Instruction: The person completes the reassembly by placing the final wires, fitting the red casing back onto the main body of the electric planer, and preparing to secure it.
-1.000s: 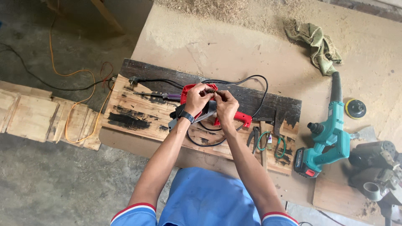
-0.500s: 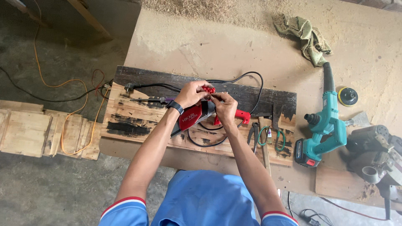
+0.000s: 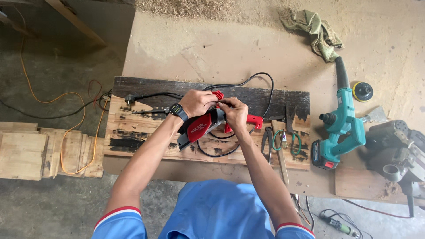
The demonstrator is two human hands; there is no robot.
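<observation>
A red and grey corded power tool (image 3: 202, 128) lies tilted on a worn wooden board (image 3: 133, 132) in the middle of the bench. My left hand (image 3: 198, 102), with a black watch on its wrist, grips the tool's upper red part. My right hand (image 3: 233, 113) closes on the tool's front end, fingers pinched together beside the left hand. The tool's black cord (image 3: 248, 84) loops over the dark plank (image 3: 283, 99) behind, ending in a plug (image 3: 128, 98) at the left.
Pliers and green-handled cutters (image 3: 283, 141) lie right of the hands. A teal cordless blower (image 3: 341, 121) sits further right, with a grey machine (image 3: 398, 152), a yellow-black disc (image 3: 362, 91) and a green rag (image 3: 316, 31). Orange cable (image 3: 71, 128) crosses pallet boards at left.
The view has shifted slightly. Both hands stay on the red tool, and the fingers have moved a little at its front end.
</observation>
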